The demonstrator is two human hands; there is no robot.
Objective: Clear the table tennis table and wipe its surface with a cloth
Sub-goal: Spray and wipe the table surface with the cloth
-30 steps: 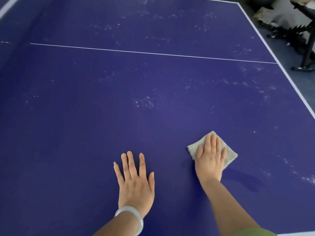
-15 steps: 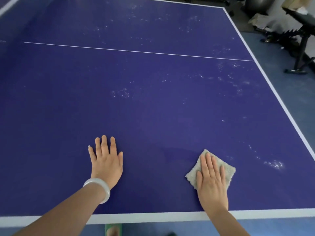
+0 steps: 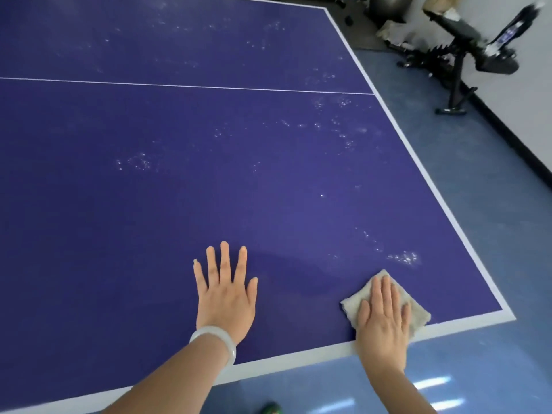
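Right hand (image 3: 383,318), flat and open on the cloth (image 3: 418,316), has pulled it back to the surface's (image 3: 268,189) near edge. The open left hand (image 3: 225,297) braces. Specks (image 3: 404,258) beyond the cloth still need wiping.

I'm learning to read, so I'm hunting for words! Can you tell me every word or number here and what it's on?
None can be read.
The dark blue table tennis table bears only white lines.
The folded grey cloth under the right hand and the pale white bangle by the left hand are plain.
A bluish patch on the black exercise equipment is too blurred to read.
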